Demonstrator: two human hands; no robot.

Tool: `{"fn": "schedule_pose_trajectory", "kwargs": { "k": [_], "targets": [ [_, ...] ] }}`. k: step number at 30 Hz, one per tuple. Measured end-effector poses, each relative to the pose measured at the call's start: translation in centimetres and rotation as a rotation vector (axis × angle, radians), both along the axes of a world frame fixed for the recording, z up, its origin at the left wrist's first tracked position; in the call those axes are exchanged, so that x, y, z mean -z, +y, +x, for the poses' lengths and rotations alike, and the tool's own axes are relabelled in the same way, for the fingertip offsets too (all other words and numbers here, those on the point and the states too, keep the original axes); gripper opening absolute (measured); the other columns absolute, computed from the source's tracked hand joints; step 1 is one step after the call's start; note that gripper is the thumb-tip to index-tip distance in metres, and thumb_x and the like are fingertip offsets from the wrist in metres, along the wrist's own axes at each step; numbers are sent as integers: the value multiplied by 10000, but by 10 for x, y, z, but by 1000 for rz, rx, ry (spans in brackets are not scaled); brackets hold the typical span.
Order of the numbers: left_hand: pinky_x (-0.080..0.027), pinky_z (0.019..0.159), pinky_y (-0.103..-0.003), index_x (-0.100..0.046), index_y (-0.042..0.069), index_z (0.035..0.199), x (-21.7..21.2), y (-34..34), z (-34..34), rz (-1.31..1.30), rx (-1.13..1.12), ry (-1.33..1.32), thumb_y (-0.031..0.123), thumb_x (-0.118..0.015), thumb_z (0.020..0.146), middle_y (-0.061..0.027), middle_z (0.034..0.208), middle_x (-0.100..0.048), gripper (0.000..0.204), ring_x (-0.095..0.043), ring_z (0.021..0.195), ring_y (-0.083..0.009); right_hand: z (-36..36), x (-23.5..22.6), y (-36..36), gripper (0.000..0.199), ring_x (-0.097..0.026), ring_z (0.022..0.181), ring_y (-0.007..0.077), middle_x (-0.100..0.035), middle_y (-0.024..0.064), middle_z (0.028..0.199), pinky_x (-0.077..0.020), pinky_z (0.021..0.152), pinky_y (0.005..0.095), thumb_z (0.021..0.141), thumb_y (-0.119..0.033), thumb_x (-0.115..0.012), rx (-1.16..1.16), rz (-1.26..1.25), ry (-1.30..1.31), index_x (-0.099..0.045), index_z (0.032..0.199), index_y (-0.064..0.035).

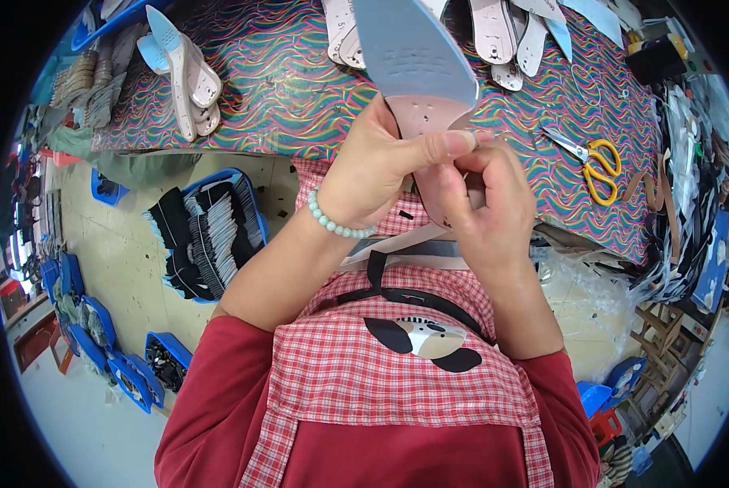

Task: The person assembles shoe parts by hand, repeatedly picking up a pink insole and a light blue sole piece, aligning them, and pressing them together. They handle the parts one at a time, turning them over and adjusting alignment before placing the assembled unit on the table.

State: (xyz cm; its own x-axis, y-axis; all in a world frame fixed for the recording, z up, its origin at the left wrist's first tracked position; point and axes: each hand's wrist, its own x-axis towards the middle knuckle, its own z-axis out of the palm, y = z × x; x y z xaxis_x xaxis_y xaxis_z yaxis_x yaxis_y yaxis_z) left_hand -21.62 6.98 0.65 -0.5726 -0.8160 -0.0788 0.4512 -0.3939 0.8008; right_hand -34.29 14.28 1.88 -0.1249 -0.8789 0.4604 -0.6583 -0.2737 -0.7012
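Observation:
Both of my hands hold one shoe insole (417,61) upright in front of my chest, its blue-grey front part pointing away and its pink heel part toward me. My left hand (381,167) wraps the heel from the left, thumb pressed across it. On the right side of the heel, my right hand (486,207) pinches it with curled fingers. A pale green bead bracelet (336,224) circles my left wrist. The lower end of the insole is hidden behind my fingers.
A table with a wavy multicoloured cloth (299,89) carries stacks of insoles (185,77), further insoles (503,37) at the back, and yellow-handled scissors (596,163). A blue crate of dark pieces (214,232) sits on the floor at left; clear plastic bags (584,301) lie at right.

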Motion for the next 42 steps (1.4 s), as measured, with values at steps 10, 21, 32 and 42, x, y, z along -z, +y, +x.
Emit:
{"fn": "schedule_pose_trajectory", "kwargs": {
  "k": [10, 21, 32, 42],
  "targets": [
    [-567, 677, -311, -555, 14, 1096, -7, 5, 5, 158, 62, -47, 218, -661, 882, -96, 871, -660, 313, -676, 755, -188, -40, -23, -27, 212, -548, 662, 45, -617, -5, 738, -439, 570, 216, 895, -214, -654, -58, 283, -762, -641, 873, -4],
    [-586, 585, -292, -472, -6, 1127, -9, 14, -2, 76, -136, -150, 52, -593, 889, -98, 953, -624, 273, -655, 702, -169, -20, 6, -40, 195, -564, 693, 82, -598, 45, 738, -474, 599, 249, 900, -173, -619, -75, 202, -590, -573, 903, 16],
    [-534, 670, -306, -509, 15, 1179, -11, -1, 5, 17, 205, 103, 418, -477, 966, -97, 899, -615, 457, -630, 777, -161, -17, -30, -35, 129, -550, 550, 69, -593, 40, 899, -429, 488, 185, 920, -125, -583, -209, 224, -869, -578, 995, -20],
    [-397, 998, -447, -569, 32, 897, -28, -2, 20, -111, -54, 2, 311, -461, 982, -26, 643, -488, 312, -589, 837, -226, -28, -28, -7, 395, -582, 767, 85, -606, 49, 900, -463, 660, 224, 870, -97, -612, -219, 286, -573, -500, 1243, -27]
  ]
}}
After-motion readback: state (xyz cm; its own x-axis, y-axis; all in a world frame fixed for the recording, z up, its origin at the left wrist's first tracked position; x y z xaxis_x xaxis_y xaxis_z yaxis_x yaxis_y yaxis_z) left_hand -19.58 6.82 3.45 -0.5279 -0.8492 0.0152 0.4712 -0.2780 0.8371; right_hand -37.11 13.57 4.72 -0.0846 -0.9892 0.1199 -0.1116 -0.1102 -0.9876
